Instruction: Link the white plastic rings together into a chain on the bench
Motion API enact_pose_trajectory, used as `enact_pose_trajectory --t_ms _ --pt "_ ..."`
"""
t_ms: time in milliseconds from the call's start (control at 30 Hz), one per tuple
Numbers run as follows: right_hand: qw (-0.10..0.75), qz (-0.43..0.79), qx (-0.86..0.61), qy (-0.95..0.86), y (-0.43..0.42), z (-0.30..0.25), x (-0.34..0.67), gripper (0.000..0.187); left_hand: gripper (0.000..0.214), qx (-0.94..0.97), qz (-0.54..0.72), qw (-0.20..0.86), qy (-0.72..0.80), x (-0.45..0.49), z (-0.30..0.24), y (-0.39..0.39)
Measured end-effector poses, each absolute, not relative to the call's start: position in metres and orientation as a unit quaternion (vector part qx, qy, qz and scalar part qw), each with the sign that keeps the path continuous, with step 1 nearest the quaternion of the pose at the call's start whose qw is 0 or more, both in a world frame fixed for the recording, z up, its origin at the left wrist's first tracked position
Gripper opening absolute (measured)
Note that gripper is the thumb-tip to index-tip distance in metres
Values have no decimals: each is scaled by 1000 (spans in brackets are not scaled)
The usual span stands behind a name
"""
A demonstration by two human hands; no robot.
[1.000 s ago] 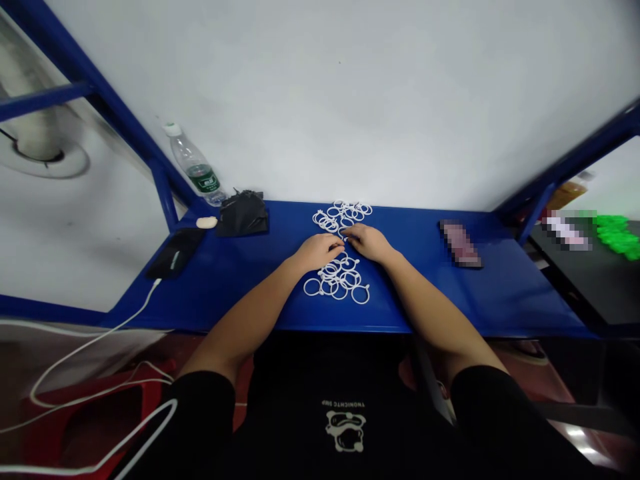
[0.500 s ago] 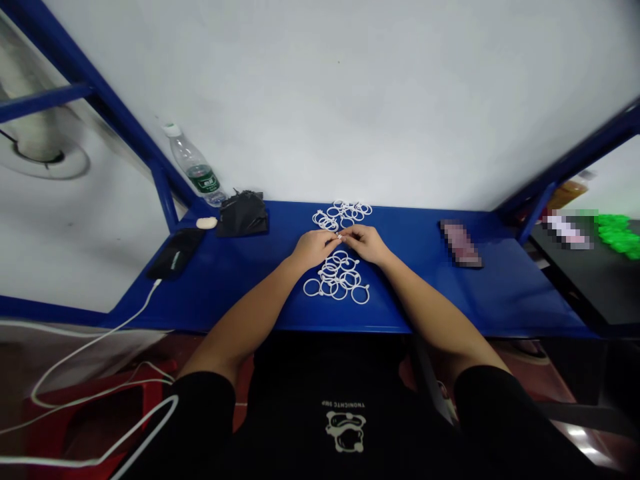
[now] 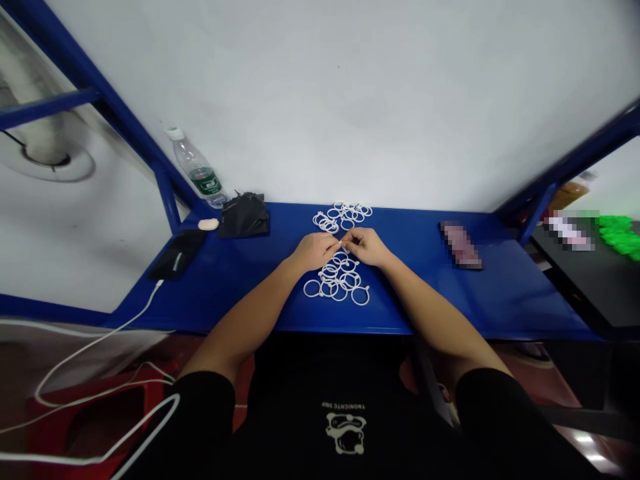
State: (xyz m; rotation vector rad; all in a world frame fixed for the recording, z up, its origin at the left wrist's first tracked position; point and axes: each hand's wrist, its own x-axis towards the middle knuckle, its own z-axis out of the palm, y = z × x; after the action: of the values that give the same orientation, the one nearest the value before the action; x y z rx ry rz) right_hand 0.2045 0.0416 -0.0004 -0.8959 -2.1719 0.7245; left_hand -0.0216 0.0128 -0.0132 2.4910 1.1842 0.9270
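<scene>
My left hand (image 3: 314,251) and my right hand (image 3: 367,246) meet over the middle of the blue table (image 3: 240,287), fingertips pinched together on a small white ring (image 3: 342,245) held between them. Just in front of the hands lies a near pile of white rings (image 3: 338,283). Behind them, by the wall, lies a far pile of white rings (image 3: 343,215). Both forearms rest over the table's front edge.
A water bottle (image 3: 197,168), a black crumpled cloth (image 3: 244,215), a small beige object (image 3: 208,224) and a black phone (image 3: 177,254) with a white cable (image 3: 90,347) sit at the left. A blurred flat item (image 3: 461,245) lies at the right. Green parts (image 3: 620,235) lie on a side table.
Both hands lifted from the table between the piles and came together, pinching one white ring between their fingertips. The piles have not moved.
</scene>
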Motion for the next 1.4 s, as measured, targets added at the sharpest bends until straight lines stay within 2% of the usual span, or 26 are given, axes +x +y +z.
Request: enact_pose_trajectory --t_ms 267,333,400,467,500,633,733,867,1067,1167,1267,1400 --pt "327 340 -335 -816 43 4 209 24 27 829 378 130 391 -22 0 6" --pt "315 312 -343 -828 49 1 215 30 26 810 406 141 399 -24 4 6" --pt "315 244 -369 -840 57 -5 220 28 25 795 415 150 417 -25 4 7" --pt "314 178 -385 -849 65 -12 223 15 20 798 390 164 429 -25 0 8" --pt "312 156 -388 -853 69 -15 223 15 16 805 370 172 430 -23 -2 9" --pt "267 119 -400 -869 69 -17 218 37 11 837 295 182 422 -15 -11 10" --pt "205 125 -429 -871 62 -9 215 42 12 847 266 173 427 -12 -12 8" --pt "178 142 -495 -839 56 4 215 46 12 841 251 171 447 -12 -8 7" --pt "123 129 -510 -842 55 11 215 29 16 816 253 167 493 -15 -7 9" --pt "154 114 -486 -853 51 10 213 22 20 806 257 156 509 -16 -10 11" --pt "228 160 -424 -862 47 7 212 17 25 815 257 139 500 -16 -13 13" --pt "329 212 -311 -866 45 3 211 22 25 843 272 100 454 -17 -14 14"
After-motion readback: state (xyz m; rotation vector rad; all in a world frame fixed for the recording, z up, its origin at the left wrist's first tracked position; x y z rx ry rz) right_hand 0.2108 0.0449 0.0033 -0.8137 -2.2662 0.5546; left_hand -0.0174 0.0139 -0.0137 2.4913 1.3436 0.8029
